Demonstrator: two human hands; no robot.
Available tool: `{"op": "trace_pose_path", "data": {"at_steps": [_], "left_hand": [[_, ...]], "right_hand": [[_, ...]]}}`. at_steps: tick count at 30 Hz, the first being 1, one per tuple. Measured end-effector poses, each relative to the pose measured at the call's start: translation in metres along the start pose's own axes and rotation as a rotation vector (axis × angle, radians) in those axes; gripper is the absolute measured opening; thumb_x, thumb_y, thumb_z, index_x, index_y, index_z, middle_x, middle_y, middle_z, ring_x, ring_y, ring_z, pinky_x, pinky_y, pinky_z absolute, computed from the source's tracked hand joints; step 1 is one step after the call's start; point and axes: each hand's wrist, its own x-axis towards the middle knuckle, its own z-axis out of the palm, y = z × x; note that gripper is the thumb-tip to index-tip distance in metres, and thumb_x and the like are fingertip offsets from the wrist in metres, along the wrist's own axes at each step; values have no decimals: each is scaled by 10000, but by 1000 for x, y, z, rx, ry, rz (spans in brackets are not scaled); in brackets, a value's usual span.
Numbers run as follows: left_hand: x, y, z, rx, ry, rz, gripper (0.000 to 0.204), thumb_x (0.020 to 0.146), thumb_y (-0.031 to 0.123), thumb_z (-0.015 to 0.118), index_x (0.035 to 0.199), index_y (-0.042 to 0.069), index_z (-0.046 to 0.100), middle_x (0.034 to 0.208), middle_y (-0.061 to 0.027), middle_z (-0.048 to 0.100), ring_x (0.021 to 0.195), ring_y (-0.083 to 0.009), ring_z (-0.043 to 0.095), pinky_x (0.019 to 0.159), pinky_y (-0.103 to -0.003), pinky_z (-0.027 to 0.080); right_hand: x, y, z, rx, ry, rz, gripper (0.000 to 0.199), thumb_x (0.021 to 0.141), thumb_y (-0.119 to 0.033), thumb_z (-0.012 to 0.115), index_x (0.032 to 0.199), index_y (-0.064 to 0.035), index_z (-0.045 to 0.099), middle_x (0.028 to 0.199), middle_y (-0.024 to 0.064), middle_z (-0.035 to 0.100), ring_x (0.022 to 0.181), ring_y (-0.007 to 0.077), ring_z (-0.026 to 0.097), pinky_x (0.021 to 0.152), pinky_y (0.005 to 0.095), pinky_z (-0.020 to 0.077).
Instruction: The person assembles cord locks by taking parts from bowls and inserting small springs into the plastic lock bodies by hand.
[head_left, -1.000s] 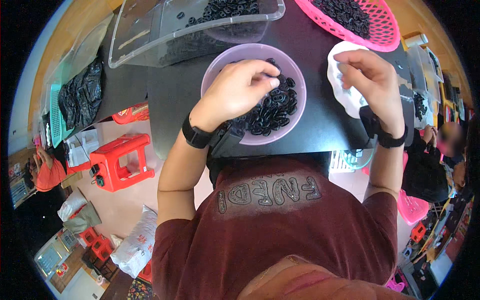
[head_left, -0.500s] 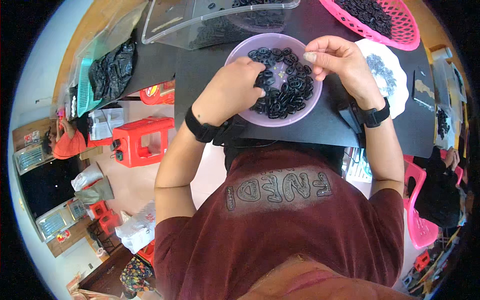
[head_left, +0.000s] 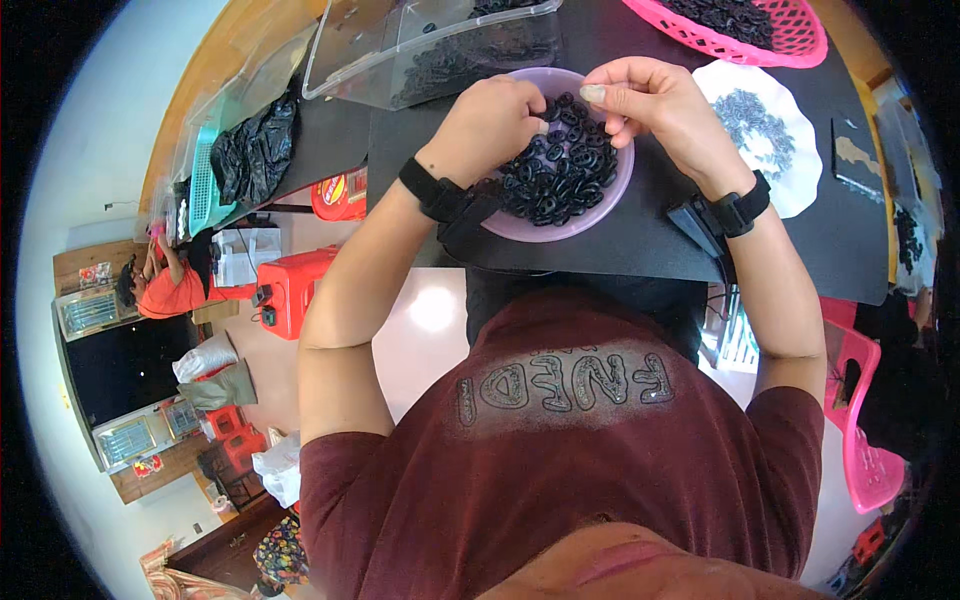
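Resting over the purple bowl (head_left: pixel 600 205) of black rings (head_left: pixel 560 180) on the dark table (head_left: pixel 640 250), the left hand (head_left: pixel 495 120) and right hand (head_left: pixel 650 105) each pinch rings. Behind: clear bin (head_left: pixel 430 50), pink basket (head_left: pixel 760 30). Right: white plate (head_left: pixel 770 130).

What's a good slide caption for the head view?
Both hands over a purple bowl of small black rings on a black table.

Pale purple bowl (head_left: pixel 520 222) w/ black rings (head_left: pixel 560 175) inside. Above it: clear plastic bin (head_left: pixel 345 60); upper right, pink mesh basket (head_left: pixel 800 40). Right of bowl: white scalloped plate (head_left: pixel 800 170) w/ dark specks. Table (head_left: pixel 620 250) black. Both wrists: black bands. Shirt maroon.
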Motion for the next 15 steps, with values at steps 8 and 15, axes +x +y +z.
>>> {"op": "trace_pose_path", "data": {"at_steps": [8, 15], "left_hand": [[-4, 20, -13, -498, 26, -309, 148, 790, 113, 723, 856, 10, 639, 690, -63, 637, 562, -134, 607, 532, -262, 493], [-8, 47, -23, -1050, 56, -457, 120, 831, 45, 687, 930, -4, 638, 735, -29, 636, 599, -77, 585, 517, -198, 472]], "right_hand": [[-2, -2, 5, 62, 46, 8, 188, 891, -161, 664, 1020, -24, 674, 816, 5, 652, 652, 50, 598, 611, 178, 518], [-1, 8, 8, 161, -10, 26, 197, 920, -167, 628, 1045, -17, 653, 850, 27, 664, 713, 60, 624, 665, 187, 531]]}}
